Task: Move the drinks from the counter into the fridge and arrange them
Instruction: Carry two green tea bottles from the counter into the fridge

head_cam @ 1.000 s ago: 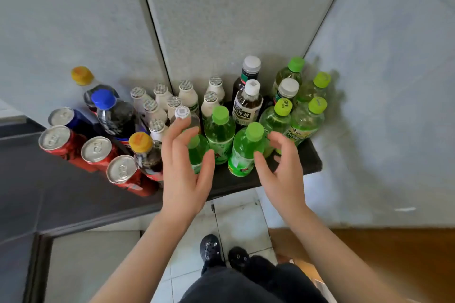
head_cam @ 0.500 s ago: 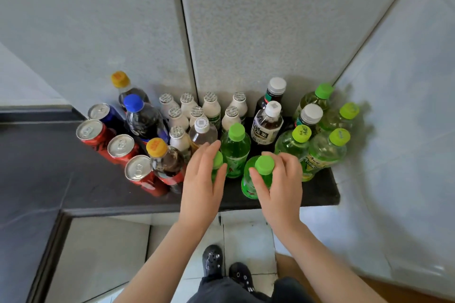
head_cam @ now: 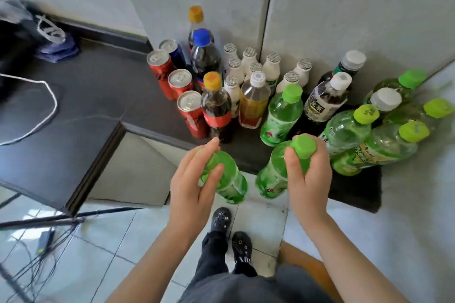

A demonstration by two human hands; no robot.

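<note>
My left hand (head_cam: 190,186) grips a green-capped green bottle (head_cam: 230,181) by its neck, lifted off the counter edge. My right hand (head_cam: 309,177) holds a second green bottle (head_cam: 273,174) by its cap and neck, also raised past the counter's front edge. On the dark counter (head_cam: 98,106) stand more green bottles (head_cam: 282,115), red cans (head_cam: 190,113), cola bottles (head_cam: 216,108), several small white bottles (head_cam: 270,69), an orange-label bottle (head_cam: 253,103) and dark tea bottles (head_cam: 325,101). The fridge is not in view.
Grey wall panels (head_cam: 344,7) rise behind the drinks. A white cable (head_cam: 46,110) lies on the counter at left beside a dark bag (head_cam: 29,32). Below are floor tiles (head_cam: 118,241), loose cables (head_cam: 32,265) and my black shoes (head_cam: 231,233).
Both hands closed on a green bottle each and lifted them back off the counter toward me. The view swung left and down.
</note>
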